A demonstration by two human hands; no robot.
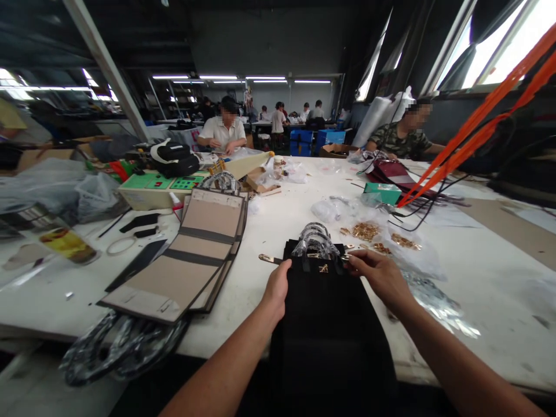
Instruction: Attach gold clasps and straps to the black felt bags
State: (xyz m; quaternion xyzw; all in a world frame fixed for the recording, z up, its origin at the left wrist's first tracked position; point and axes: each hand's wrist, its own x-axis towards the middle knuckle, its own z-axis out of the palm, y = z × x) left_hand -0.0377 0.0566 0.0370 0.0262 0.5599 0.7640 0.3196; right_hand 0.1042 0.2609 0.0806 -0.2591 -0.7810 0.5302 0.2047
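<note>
A black handbag (330, 313) lies at the table's front edge, its lower part hanging toward me. Clear plastic wraps its handle (315, 236). Gold hardware (324, 269) sits at its middle. From the left side sticks out a strap end with a gold fitting (268, 258). My left hand (277, 291) grips the bag's left edge, thumb on top. At the upper right corner, my right hand (379, 272) pinches the right strap end (346, 255) by its metal fitting; the fingertips partly hide it.
Stacked beige-lined bag pieces (174, 272) lie to the left, with wrapped handles (121, 347) below. Loose gold fittings (365, 231) and silvery metal pieces (443, 304) lie right. A green-topped machine (160, 186) stands behind. Orange straps (473, 121) hang at right. Two people (223, 130) work across the table.
</note>
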